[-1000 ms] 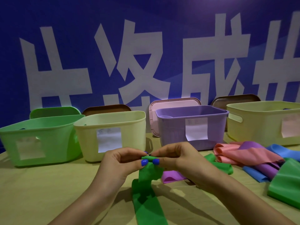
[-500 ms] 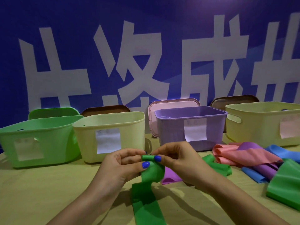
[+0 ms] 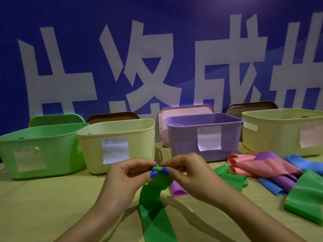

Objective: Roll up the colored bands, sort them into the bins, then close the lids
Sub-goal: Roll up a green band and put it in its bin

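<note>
Head view: the bin interiors are mostly hidden, and the labels are too blurred to read. Left hand (image 3: 125,177) and right hand (image 3: 188,173) pinch the rolled end of the green band (image 3: 153,203) in front of the purple bin (image 3: 204,137), its tail hanging to the table (image 3: 52,206). The roll is tighter than a second ago.

The blue backdrop banner (image 3: 174,23) behind the bins carries large white Chinese characters, cropped at the edges; the third reads 成, the others are only partly legible. White paper labels on the pale yellow plastic bin (image 3: 115,151) and the purple plastic bin (image 3: 208,137) show faint marks too blurred to read.
</note>
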### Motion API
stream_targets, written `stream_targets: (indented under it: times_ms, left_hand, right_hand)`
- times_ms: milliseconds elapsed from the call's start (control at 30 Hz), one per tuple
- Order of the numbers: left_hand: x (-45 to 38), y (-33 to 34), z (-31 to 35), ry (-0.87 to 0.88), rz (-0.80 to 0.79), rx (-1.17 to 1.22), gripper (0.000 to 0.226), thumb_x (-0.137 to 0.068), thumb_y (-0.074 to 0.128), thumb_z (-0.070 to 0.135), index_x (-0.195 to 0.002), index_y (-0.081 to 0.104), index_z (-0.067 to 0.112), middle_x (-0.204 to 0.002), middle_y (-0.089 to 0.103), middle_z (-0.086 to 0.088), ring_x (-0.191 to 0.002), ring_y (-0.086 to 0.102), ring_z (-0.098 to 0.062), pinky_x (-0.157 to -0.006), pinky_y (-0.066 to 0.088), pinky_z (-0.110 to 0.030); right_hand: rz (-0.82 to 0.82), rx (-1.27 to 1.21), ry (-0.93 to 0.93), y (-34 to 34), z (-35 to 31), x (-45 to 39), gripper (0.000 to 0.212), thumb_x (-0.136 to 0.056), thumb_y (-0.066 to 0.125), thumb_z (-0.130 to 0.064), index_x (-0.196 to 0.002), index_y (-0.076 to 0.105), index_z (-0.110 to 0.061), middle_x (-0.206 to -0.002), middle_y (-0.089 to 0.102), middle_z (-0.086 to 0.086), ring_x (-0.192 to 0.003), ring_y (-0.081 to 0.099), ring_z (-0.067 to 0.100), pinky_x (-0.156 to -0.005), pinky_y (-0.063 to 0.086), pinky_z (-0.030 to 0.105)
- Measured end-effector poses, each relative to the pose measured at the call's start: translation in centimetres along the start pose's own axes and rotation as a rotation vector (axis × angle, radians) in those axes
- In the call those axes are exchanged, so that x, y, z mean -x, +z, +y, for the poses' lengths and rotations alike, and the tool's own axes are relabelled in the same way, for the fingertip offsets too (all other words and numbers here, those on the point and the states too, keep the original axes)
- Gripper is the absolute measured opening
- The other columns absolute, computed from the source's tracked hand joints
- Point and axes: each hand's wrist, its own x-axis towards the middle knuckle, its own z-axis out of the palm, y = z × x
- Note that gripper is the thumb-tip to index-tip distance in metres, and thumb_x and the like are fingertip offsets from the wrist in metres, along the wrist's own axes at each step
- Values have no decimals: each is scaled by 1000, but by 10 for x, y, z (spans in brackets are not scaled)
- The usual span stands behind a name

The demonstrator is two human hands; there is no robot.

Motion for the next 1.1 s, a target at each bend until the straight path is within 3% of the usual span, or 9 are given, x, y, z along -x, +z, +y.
stream_targets:
  times_ms: [167, 267, 333, 467, 533, 700, 800, 900, 1100]
  left_hand:
    - [-4, 1, 2, -193, -13, 23, 71, -69, 74, -6, -121, 46, 34, -102, 64, -8, -84, 70, -20, -62, 54, -22]
    - [-2, 0, -2, -231, -223, 1, 54, -62, 84, 16, -110, 65, 32, -109, 68, -3, -96, 67, -16, -70, 55, -25]
    - [2, 5, -3, -212, -299, -4, 30, -66, 82, 14, -93, 73, 23, -94, 74, -3, -84, 70, -12, -68, 55, -23]
    - [4, 11, -3, -170, -305, -28, 25, -65, 72, 19, -90, 72, 20, -87, 75, -4, -83, 71, -18, -72, 57, -26]
    - [4, 9, -2, -161, -291, -12, 20, -64, 72, 16, -83, 73, 18, -83, 75, -8, -78, 72, -20, -70, 58, -27]
    - [5, 5, 1, -170, -356, 32, 17, -67, 80, 10, -82, 73, 8, -74, 71, -18, -60, 67, -23, -56, 56, -29]
    - [6, 2, 4, -161, -360, 84, 23, -72, 69, 22, -82, 71, 2, -70, 68, -19, -56, 65, -24, -52, 55, -29]
    - [8, 5, 5, -171, -313, 86, 41, -84, 64, 38, -86, 67, -3, -67, 68, -21, -50, 63, -26, -50, 55, -30]
    - [5, 6, 2, -175, -270, 12, 41, -77, 53, 39, -78, 67, 0, -64, 68, -22, -42, 61, -25, -45, 51, -27]
  right_hand:
    - [64, 90, -5, -2, -4, 3, 22, -93, 54, -15, -107, 70, -20, -97, 71, -5, -82, 62, 4, -69, 50, 11]
    - [59, -46, 40, 0, -6, 3, 16, -91, 58, -16, -101, 71, -20, -90, 70, -5, -78, 64, 6, -69, 54, 17]
    - [21, -217, 100, 1, -7, 3, 12, -90, 61, -15, -92, 70, -21, -88, 72, -1, -83, 67, 10, -75, 57, 29]
    - [14, -489, 207, -2, -7, 1, 12, -87, 62, -7, -82, 69, -17, -73, 69, -2, -60, 61, -4, -55, 47, 12]
    - [32, -539, 242, -2, -5, 0, 11, -85, 64, -6, -81, 69, -14, -68, 68, -4, -55, 58, -5, -53, 43, 10]
    - [16, -588, 283, -1, -4, 1, 14, -85, 62, -3, -78, 70, -12, -78, 70, 3, -72, 63, 10, -64, 49, 20]
    - [-27, -639, 299, -3, -3, 0, 16, -84, 62, -1, -76, 71, -10, -83, 70, 9, -81, 64, 19, -74, 51, 31]
    - [-79, -652, 302, -3, -1, -1, 15, -83, 64, 1, -75, 71, -10, -82, 71, 8, -80, 64, 19, -71, 51, 30]
    - [-182, -676, 300, -5, 1, 0, 12, -80, 64, 6, -88, 65, -3, -91, 67, 15, -86, 62, 25, -83, 50, 38]
